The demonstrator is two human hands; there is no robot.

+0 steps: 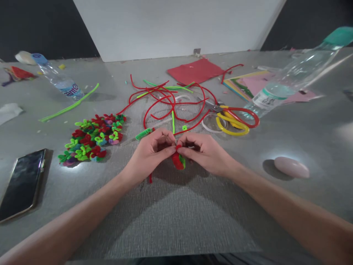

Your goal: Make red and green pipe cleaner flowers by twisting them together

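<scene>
- Fingers of the left hand (150, 152) and right hand (202, 151) meet tip to tip, pinched narrow on a small red and green fuzzy pipe-cleaner flower (178, 161) held just above the grey table (176, 221).
- Beyond the flower lies a tangle of loose red and green pipe cleaners (171, 101).
- Left of the flower sits a heap of finished red, green and blue pipe-cleaner flowers (92, 137), with a black phone (22, 184) further left.
- Right of the flower, past the tangle, lie scissors with red and yellow handles (234, 117), a clear plastic bottle on its side (292, 79), and a pink oval stone (291, 167).
</scene>
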